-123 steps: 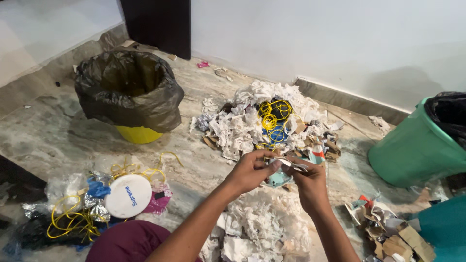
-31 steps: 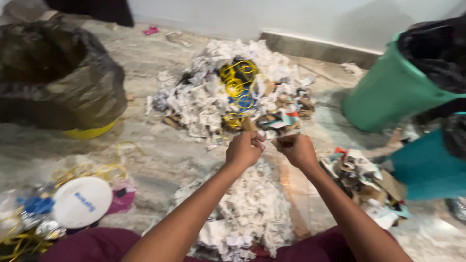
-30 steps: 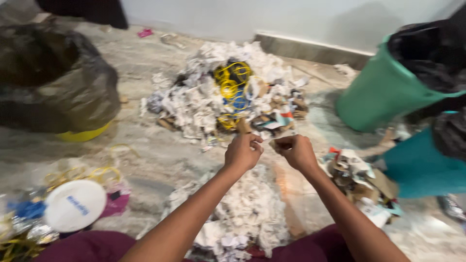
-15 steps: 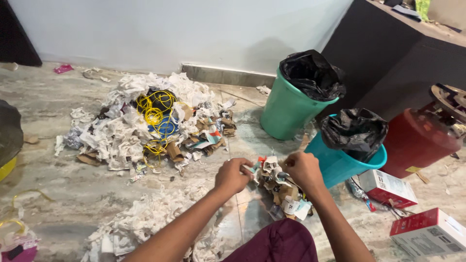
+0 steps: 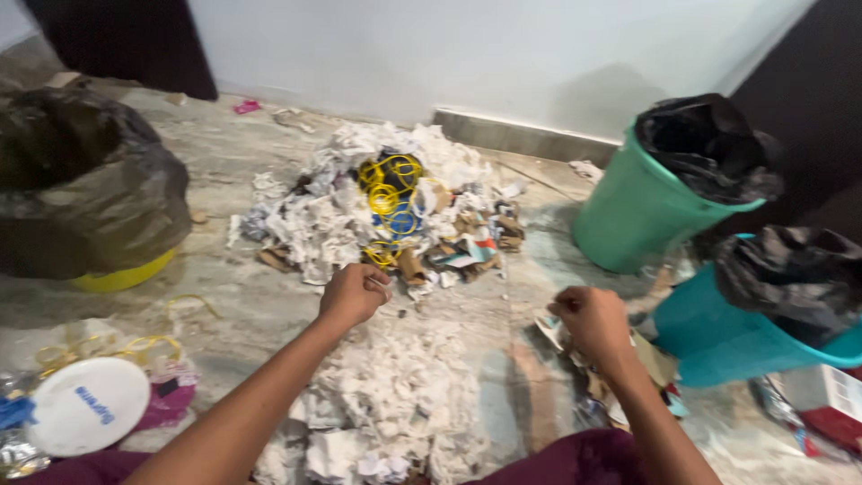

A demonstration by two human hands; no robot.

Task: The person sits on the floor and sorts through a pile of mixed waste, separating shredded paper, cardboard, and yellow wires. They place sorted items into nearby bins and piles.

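Parting since a half-second ago, the hands now work separately: left hand (image 5: 353, 294) pinches a small scrap (image 5: 378, 284) above the shredded paper (image 5: 395, 404); right hand (image 5: 590, 316) is fisted over the cardboard bits (image 5: 648, 364), contents unclear. Three lined bins: black-bagged yellow (image 5: 121, 274), green (image 5: 628, 216), teal (image 5: 718, 337).

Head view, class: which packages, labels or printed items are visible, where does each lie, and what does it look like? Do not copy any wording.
White round lid: floor at lower left, blue printing on top.
Box: lower right corner beside the teal bin, white and red, cut off by the frame.
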